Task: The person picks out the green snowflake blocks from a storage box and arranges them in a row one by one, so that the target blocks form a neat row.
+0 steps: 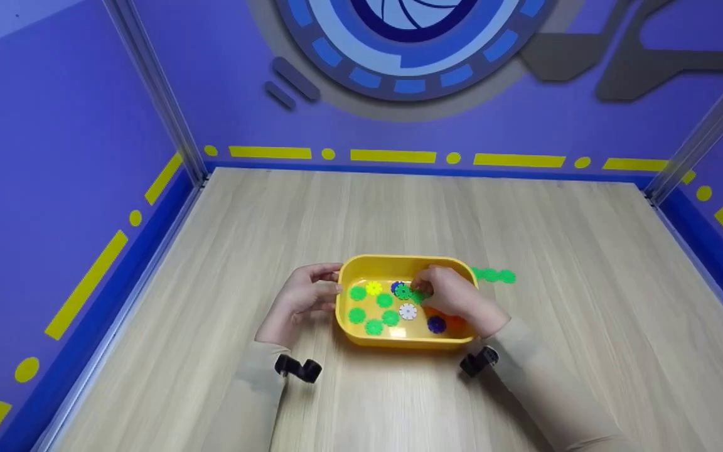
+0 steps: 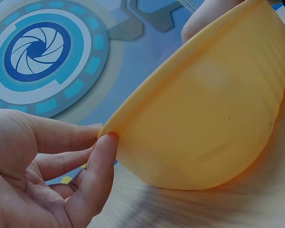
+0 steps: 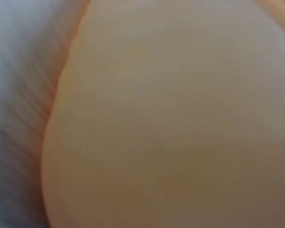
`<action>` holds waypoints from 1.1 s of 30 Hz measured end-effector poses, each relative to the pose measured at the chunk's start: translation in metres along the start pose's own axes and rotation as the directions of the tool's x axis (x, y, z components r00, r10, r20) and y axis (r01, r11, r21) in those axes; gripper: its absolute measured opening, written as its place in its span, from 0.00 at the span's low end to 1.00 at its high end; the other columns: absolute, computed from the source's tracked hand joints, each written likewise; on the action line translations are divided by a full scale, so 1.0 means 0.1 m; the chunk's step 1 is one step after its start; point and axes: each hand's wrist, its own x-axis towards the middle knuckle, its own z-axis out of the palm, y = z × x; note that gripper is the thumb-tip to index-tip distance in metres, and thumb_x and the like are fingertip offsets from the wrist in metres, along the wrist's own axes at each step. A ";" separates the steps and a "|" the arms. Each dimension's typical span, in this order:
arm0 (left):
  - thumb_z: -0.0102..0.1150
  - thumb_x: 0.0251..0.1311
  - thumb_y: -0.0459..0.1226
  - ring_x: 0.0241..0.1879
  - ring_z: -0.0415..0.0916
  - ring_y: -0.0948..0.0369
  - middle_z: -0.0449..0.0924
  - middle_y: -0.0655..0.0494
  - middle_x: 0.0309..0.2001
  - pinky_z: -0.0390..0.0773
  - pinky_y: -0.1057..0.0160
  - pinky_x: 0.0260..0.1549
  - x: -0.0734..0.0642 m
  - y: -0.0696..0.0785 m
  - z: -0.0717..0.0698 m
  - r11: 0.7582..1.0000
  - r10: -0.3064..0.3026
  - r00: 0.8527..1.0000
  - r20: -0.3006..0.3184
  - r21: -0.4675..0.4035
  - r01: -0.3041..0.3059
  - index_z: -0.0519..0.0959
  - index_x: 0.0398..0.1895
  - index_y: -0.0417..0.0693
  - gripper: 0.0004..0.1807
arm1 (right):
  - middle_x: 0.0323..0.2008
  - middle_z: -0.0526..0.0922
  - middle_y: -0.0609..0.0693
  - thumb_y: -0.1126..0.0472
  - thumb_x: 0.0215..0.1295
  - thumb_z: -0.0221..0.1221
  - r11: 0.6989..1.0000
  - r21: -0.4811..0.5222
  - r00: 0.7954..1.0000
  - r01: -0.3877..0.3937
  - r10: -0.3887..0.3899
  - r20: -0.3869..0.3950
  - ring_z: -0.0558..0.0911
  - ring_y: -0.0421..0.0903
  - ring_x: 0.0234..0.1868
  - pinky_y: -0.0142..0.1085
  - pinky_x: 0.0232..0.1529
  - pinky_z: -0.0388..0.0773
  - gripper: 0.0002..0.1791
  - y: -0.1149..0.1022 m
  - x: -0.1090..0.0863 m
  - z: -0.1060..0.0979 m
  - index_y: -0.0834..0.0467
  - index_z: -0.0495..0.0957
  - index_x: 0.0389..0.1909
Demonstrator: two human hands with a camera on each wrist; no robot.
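A yellow plastic tub holds several small notched plastic discs. Its left rim is pinched between the thumb and fingers of my left hand, and the left wrist view shows this grip up close. My right hand reaches over the right side into the tub, fingers bent down at a green disc; I cannot tell if they pinch it. Beside those fingertips lies another green disc over a dark blue one. In the right wrist view, the tub's wall hides the hand.
More green discs, a yellow disc, a white disc and a dark blue disc lie in the tub. A joined row of green discs is on the wooden table behind its right end. Blue-purple panels enclose the table.
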 end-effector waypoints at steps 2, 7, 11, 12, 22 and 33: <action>0.64 0.60 0.24 0.33 0.81 0.63 0.78 0.49 0.48 0.88 0.67 0.27 0.00 0.00 0.00 1.000 -0.002 1.000 -0.004 0.002 0.002 0.78 0.66 0.40 0.28 | 0.41 0.87 0.52 0.70 0.58 0.71 1.000 -0.021 1.000 -0.005 0.005 0.012 0.81 0.46 0.40 0.44 0.54 0.87 0.16 -0.01 0.00 0.01 0.60 0.86 0.48; 0.65 0.60 0.24 0.33 0.81 0.62 0.78 0.48 0.49 0.88 0.66 0.27 -0.02 0.01 0.00 1.000 -0.004 1.000 -0.011 0.016 0.005 0.78 0.66 0.42 0.28 | 0.36 0.82 0.51 0.73 0.59 0.66 0.998 -0.053 0.999 -0.032 0.034 0.023 0.78 0.47 0.38 0.38 0.46 0.82 0.15 -0.01 0.01 0.02 0.60 0.85 0.46; 0.65 0.60 0.25 0.34 0.81 0.61 0.78 0.49 0.49 0.88 0.66 0.27 -0.03 0.01 0.00 1.000 -0.007 1.000 -0.013 0.028 0.007 0.79 0.65 0.43 0.28 | 0.36 0.82 0.50 0.66 0.63 0.68 0.997 -0.068 0.999 -0.030 0.032 0.029 0.77 0.46 0.38 0.39 0.46 0.81 0.12 -0.02 0.00 0.02 0.60 0.85 0.47; 0.65 0.60 0.25 0.34 0.81 0.61 0.78 0.49 0.49 0.88 0.66 0.27 -0.03 0.01 0.00 1.000 -0.005 1.000 -0.012 0.031 0.006 0.79 0.66 0.43 0.28 | 0.36 0.83 0.51 0.64 0.63 0.69 0.997 -0.071 0.999 -0.023 0.025 0.027 0.77 0.46 0.38 0.40 0.47 0.82 0.12 -0.02 0.00 0.02 0.61 0.85 0.47; 0.65 0.60 0.24 0.34 0.80 0.61 0.78 0.48 0.49 0.88 0.65 0.27 -0.02 0.01 0.00 1.000 -0.004 1.000 -0.011 0.025 0.004 0.79 0.66 0.42 0.28 | 0.36 0.80 0.50 0.61 0.60 0.72 0.995 -0.091 0.998 -0.047 0.050 0.028 0.75 0.46 0.37 0.39 0.45 0.82 0.13 -0.04 -0.01 0.03 0.59 0.82 0.43; 0.66 0.60 0.25 0.37 0.81 0.60 0.78 0.48 0.51 0.89 0.65 0.30 -0.03 0.03 0.00 0.999 -0.018 1.000 -0.004 0.033 0.018 0.79 0.66 0.45 0.29 | 0.35 0.81 0.49 0.64 0.60 0.72 0.996 -0.090 1.000 0.022 -0.024 -0.013 0.76 0.46 0.37 0.41 0.46 0.83 0.12 -0.03 -0.04 0.02 0.56 0.79 0.41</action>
